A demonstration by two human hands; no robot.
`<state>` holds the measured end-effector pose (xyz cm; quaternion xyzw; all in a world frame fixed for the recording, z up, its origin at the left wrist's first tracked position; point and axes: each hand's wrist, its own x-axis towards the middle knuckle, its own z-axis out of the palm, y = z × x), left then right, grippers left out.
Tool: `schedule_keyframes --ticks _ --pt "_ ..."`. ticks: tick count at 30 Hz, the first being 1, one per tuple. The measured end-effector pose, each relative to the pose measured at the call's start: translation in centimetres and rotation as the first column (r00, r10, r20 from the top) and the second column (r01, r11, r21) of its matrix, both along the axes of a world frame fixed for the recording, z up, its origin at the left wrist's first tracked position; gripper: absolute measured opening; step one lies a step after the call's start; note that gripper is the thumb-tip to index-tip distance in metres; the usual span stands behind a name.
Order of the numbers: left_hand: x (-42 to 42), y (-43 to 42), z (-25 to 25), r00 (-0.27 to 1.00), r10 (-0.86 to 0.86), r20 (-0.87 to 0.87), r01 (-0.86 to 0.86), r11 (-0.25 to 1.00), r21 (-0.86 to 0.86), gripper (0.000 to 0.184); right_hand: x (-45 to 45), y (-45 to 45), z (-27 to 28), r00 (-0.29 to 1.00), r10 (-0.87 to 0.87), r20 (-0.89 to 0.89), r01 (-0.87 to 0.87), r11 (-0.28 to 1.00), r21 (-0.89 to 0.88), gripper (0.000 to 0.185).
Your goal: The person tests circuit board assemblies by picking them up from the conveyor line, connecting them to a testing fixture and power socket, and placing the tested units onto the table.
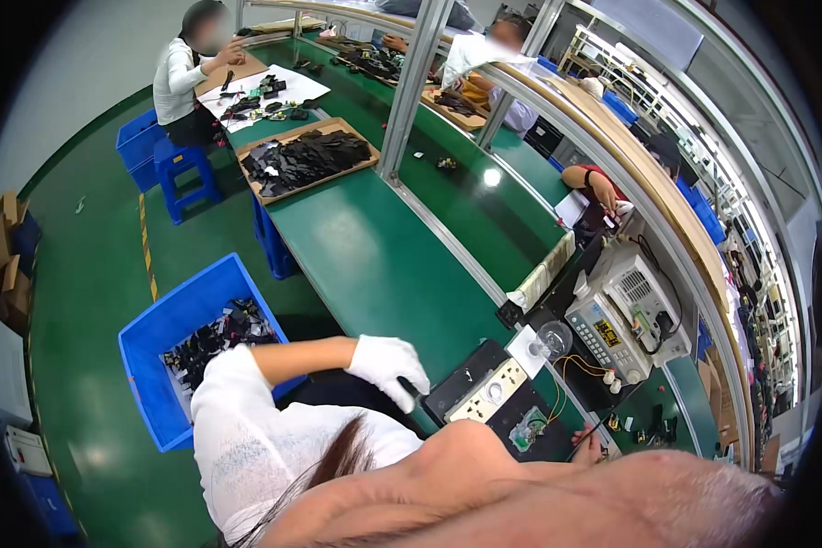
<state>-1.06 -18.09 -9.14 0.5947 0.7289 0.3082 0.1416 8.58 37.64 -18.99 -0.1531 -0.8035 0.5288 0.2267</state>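
My left hand (385, 367), in a white glove, hovers at the table edge beside a black board (470, 367). Its fingers are loosely bent and apart, with nothing visible in them. My right hand (589, 446) is partly hidden behind my own body; its fingers are closed on a thin black wire (600, 424). Near it on the black board lies a small green circuit board (527, 432) with thin yellow and red leads. A cream power strip (489, 391) is fixed on the same board, between my hands.
A bench instrument (609, 333) with a lit display stands at the right, a clear round container (553, 340) beside it. A blue bin (139, 365) of black parts sits at the left. Beyond are a cardboard tray (263, 194) of black pieces, a metal post (415, 91) and several co-workers.
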Motion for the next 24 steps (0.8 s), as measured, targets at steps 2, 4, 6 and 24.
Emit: schedule_keyframes --ticks 2,4,6,24 --pt "-1.7 1.4 2.3 0.987 -0.134 -0.090 0.145 0.979 0.141 0.043 0.6 1.6 0.0 0.991 -0.136 0.002 0.134 0.976 -0.174 0.026" --pt "-2.9 3.5 6.2 0.946 -0.287 -0.148 0.307 0.943 0.132 0.036 2.4 0.9 1.2 0.972 -0.231 -0.047 0.211 0.941 -0.267 0.026" --pt "-4.0 6.0 7.9 0.900 -0.400 -0.173 0.435 0.841 0.321 0.035 4.8 -2.0 3.8 0.928 -0.347 -0.132 0.284 0.892 -0.351 0.026" --pt "-37.0 6.5 -5.8 -0.034 0.999 -0.025 -0.973 -0.028 0.230 0.085 14.6 -12.4 -0.7 0.756 -0.629 -0.178 0.649 0.756 0.085 0.025"
